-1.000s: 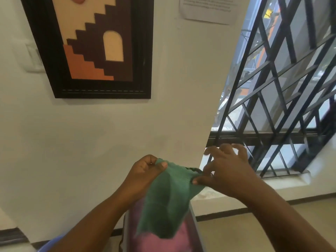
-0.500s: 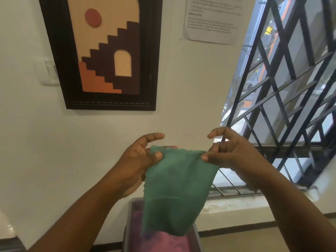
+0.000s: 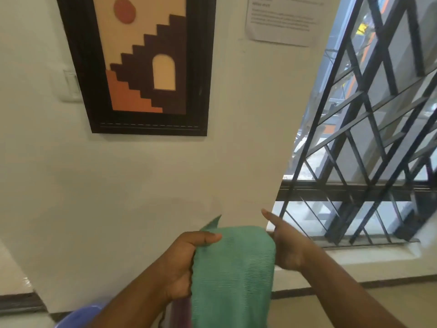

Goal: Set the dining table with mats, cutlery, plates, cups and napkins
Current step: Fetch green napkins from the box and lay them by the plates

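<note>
Two hands, left hand (image 3: 182, 263) and right hand (image 3: 290, 245); one green napkin (image 3: 234, 275); one framed picture (image 3: 146, 65); one paper notice (image 3: 281, 20).

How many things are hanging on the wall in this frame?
2, not counting the switch plate. A framed picture hangs upper left; a printed paper notice is stuck at the top edge, right of the frame and cut off above. More may lie outside the view.

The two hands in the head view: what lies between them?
The green ribbed cloth napkin spans the stretch between the left hand and the right hand, held by both, in the head view.
</note>
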